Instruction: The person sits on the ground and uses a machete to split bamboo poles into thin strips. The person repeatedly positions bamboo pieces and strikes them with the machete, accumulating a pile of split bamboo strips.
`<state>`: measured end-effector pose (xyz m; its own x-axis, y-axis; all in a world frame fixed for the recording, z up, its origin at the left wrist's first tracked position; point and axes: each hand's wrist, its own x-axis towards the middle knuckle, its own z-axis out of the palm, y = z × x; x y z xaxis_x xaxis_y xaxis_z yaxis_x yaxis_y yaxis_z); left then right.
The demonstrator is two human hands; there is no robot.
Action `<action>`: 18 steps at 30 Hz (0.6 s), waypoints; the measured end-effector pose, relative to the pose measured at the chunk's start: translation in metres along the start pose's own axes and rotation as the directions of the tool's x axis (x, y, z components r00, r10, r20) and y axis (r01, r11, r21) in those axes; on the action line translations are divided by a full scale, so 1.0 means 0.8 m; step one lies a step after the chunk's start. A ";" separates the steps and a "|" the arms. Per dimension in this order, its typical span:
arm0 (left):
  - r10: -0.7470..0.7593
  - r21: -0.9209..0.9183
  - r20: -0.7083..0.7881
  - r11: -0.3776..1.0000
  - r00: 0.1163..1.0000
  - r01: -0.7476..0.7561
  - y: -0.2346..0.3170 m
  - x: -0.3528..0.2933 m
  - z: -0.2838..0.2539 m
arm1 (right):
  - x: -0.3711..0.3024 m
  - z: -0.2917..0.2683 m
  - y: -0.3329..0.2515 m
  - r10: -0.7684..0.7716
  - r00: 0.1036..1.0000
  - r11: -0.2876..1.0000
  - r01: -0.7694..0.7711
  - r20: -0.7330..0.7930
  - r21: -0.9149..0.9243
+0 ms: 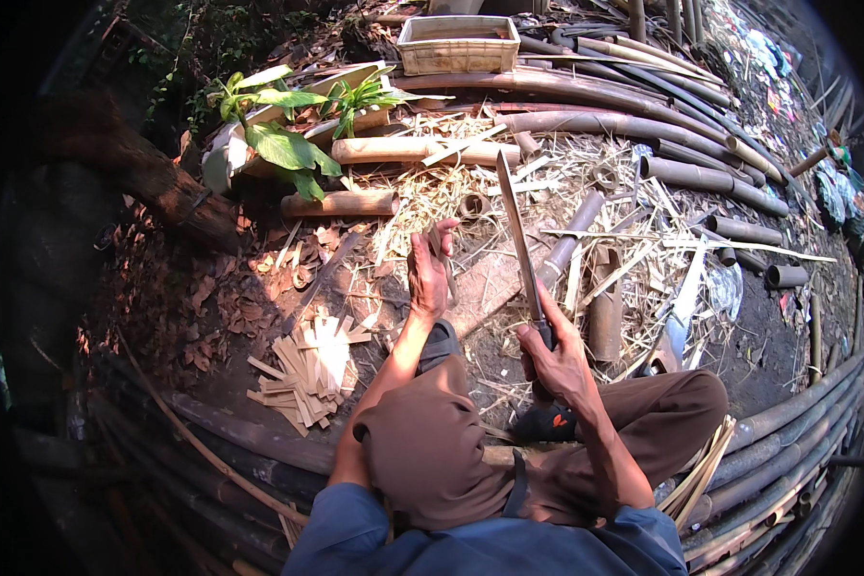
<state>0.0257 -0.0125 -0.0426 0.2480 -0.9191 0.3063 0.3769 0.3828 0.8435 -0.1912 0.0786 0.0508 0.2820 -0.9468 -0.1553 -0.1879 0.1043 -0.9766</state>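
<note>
Now my R hand [555,360] grasps the knife [520,235], L hand [426,276] holds a bamboo piece [436,240]; prob. splitting step, so next move needs careful aim w/ knife.

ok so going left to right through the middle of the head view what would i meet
Loose heap of pale flat bamboo strips → left hand → right hand gripping a long narrow metal knife → short brown bamboo tube → broad grey metal blade → crumpled clear plastic

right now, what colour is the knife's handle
The knife handle looks black; it shows best in the head view.
</note>
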 end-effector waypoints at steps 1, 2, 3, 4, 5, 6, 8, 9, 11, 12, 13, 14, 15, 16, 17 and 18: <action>-0.026 0.042 -0.018 0.999 1.000 0.027 0.002 -0.004 0.005 | -0.002 0.001 -0.005 0.058 0.998 0.996 -0.059 0.021 0.067; -0.004 0.042 0.016 0.999 1.000 0.004 0.001 -0.007 0.008 | -0.005 0.003 -0.004 0.103 0.992 0.964 -0.116 0.067 0.239; 0.038 0.080 0.058 0.996 0.998 -0.043 -0.001 -0.012 0.010 | -0.004 0.005 -0.002 0.048 0.998 0.975 -0.055 0.039 0.214; 0.036 0.057 0.071 0.998 0.997 -0.040 -0.003 -0.017 0.015 | -0.001 0.008 -0.001 -0.008 1.000 0.982 0.005 0.014 0.190; 0.033 0.035 0.083 0.999 0.996 -0.036 -0.006 -0.022 0.017 | 0.002 0.012 -0.004 -0.065 0.998 0.984 0.065 -0.010 0.165; -0.033 0.032 0.098 0.999 0.995 0.030 -0.009 -0.027 0.015 | -0.001 0.011 -0.015 -0.004 1.000 0.985 0.000 0.025 0.173; -0.036 -0.017 0.094 0.999 0.995 0.037 -0.011 -0.033 0.019 | 0.000 0.016 -0.017 -0.016 1.000 0.991 0.013 0.025 0.132; -0.037 -0.044 0.105 0.998 0.994 0.042 -0.010 -0.033 0.021 | 0.000 0.017 -0.017 -0.023 0.999 0.994 0.020 0.022 0.109; -0.050 -0.067 0.126 0.996 0.991 0.058 -0.008 -0.034 0.025 | 0.002 0.017 -0.010 -0.022 0.999 0.990 0.017 0.039 0.142; -0.056 -0.078 0.136 0.995 0.989 0.067 -0.007 -0.035 0.027 | 0.005 0.019 0.000 -0.010 0.999 0.983 0.001 0.049 0.185; -0.076 -0.142 0.181 0.985 0.981 0.102 -0.004 -0.038 0.029 | 0.005 0.022 0.002 0.003 0.998 0.973 -0.018 0.063 0.230; -0.093 -0.203 0.226 0.969 0.970 0.140 -0.002 -0.040 0.032 | 0.004 0.022 -0.001 0.030 0.996 0.959 -0.054 0.090 0.278; -0.106 -0.263 0.272 0.948 0.956 0.180 0.000 -0.043 0.035 | 0.005 0.023 -0.007 0.056 0.992 0.942 -0.091 0.117 0.323; -0.114 -0.244 0.265 0.953 0.958 0.180 0.000 -0.047 0.037 | 0.005 0.024 -0.015 0.082 0.987 0.922 -0.129 0.141 0.365; -0.117 -0.217 0.260 0.960 0.958 0.176 -0.001 -0.050 0.037 | 0.004 0.025 -0.022 0.111 0.983 0.911 -0.160 0.149 0.381; -0.121 -0.190 0.255 0.967 0.959 0.173 -0.001 -0.052 0.036 | 0.003 0.026 -0.030 0.139 0.978 0.898 -0.192 0.158 0.396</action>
<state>-0.0105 0.0226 -0.0435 -0.0353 -0.9520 0.3040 0.5762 0.2292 0.7845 -0.1664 0.0804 0.0704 0.3984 -0.8629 -0.3109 0.1496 0.3955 -0.9062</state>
